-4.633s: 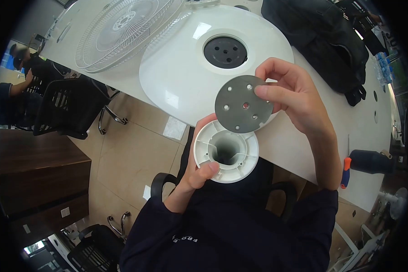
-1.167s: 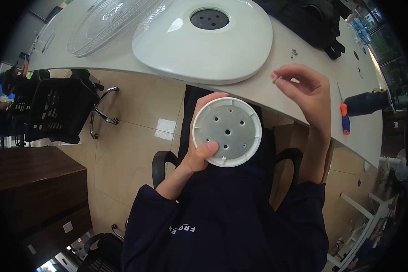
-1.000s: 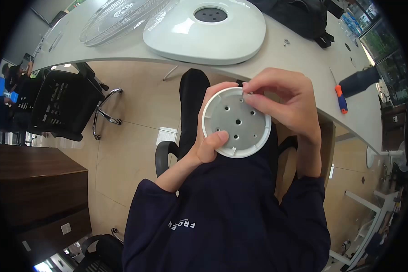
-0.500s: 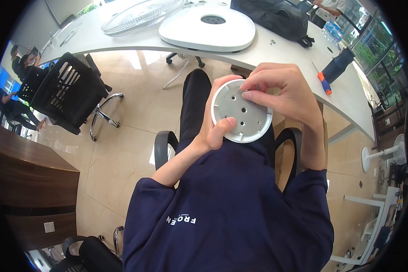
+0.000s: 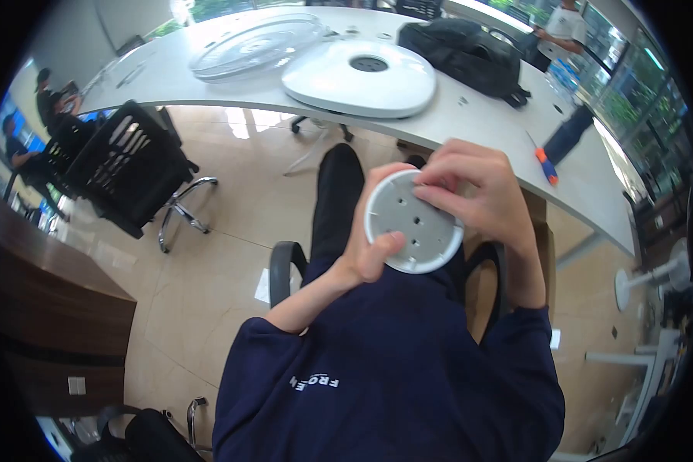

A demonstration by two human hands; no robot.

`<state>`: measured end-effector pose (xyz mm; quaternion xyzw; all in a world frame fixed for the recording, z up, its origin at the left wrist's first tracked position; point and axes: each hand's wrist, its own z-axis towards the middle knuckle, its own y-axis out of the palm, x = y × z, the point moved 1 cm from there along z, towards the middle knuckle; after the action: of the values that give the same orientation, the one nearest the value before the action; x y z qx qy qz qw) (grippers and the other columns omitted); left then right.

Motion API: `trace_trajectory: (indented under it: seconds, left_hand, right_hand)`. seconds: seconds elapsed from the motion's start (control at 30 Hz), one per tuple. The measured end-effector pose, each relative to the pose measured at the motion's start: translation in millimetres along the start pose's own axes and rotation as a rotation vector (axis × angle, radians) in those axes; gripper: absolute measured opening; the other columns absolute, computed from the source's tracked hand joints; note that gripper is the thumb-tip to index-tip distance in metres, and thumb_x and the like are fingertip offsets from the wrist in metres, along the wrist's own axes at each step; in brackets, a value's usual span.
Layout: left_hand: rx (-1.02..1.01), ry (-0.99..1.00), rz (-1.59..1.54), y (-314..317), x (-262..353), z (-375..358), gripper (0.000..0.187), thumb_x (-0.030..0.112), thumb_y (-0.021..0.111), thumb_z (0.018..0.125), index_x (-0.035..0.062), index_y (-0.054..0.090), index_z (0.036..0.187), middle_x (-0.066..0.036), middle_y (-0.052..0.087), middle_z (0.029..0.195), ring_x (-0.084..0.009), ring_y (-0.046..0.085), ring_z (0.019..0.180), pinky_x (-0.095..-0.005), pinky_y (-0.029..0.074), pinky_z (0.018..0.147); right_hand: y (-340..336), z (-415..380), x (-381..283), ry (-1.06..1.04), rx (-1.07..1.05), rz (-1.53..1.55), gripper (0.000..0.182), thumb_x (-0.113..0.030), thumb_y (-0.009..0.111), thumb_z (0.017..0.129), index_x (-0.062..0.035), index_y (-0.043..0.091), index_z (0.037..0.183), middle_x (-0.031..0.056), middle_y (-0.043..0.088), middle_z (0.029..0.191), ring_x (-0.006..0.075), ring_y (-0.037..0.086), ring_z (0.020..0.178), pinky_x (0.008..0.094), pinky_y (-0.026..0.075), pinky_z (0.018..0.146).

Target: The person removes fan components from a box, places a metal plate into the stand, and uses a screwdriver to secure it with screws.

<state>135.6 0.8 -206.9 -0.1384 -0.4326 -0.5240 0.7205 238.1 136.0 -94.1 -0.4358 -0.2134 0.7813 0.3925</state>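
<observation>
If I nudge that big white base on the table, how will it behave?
The white base looks stiff, being one broad moulded shell. Lying low and flat, it seems unlikely to roll or tip. Its glossy surface may feel slippery, and it sits near the edge of the table, so push gently.

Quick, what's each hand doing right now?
Left hand: closed, holding the round part.
Right hand: fingertips pinched over the part; whether they hold anything can't be told.

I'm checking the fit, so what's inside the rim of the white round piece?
A grey metal disc with holes sits inside the white round piece. The left hand and right hand cover parts of it. Anything beneath is hidden.
</observation>
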Motion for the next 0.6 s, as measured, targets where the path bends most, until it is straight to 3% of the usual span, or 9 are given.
trace_trajectory:
  seconds: [0.1,0.3,0.6]
  left_hand:
    - [-0.028,0.101,0.088,-5,-3,0,0.085,0.055,0.061,0.079,-0.0055,0.043,0.136,-0.018,0.046,0.131,-0.028,0.049,0.123,-0.0386,0.039,0.103]
    - [-0.084,0.039,-0.01,-8,4,-2,0.083,0.034,0.058,0.07,-0.0003,0.033,0.141,-0.016,0.048,0.13,-0.0253,0.048,0.125,-0.038,0.037,0.106]
    - [-0.097,0.059,0.025,-6,11,-8,0.083,0.032,0.057,0.068,0.0008,0.033,0.141,-0.017,0.049,0.129,-0.0259,0.05,0.124,-0.0387,0.039,0.105]
  right_hand:
    - [6,2,-2,-0.017,0.058,-0.07,0.012,0.0,0.077,0.075,-0.0011,0.073,0.086,0.0061,0.067,0.08,0.0126,0.059,0.061,0.0264,0.047,0.057]
    - [11,6,-15,-0.003,0.07,-0.068,0.012,0.004,0.076,0.075,0.001,0.073,0.085,0.0081,0.066,0.079,0.0128,0.06,0.06,0.0257,0.047,0.056]
    - [9,4,-28,0.047,0.031,-0.034,0.012,0.002,0.079,0.074,0.0017,0.072,0.083,0.0073,0.064,0.077,0.0125,0.06,0.059,0.0258,0.046,0.055]
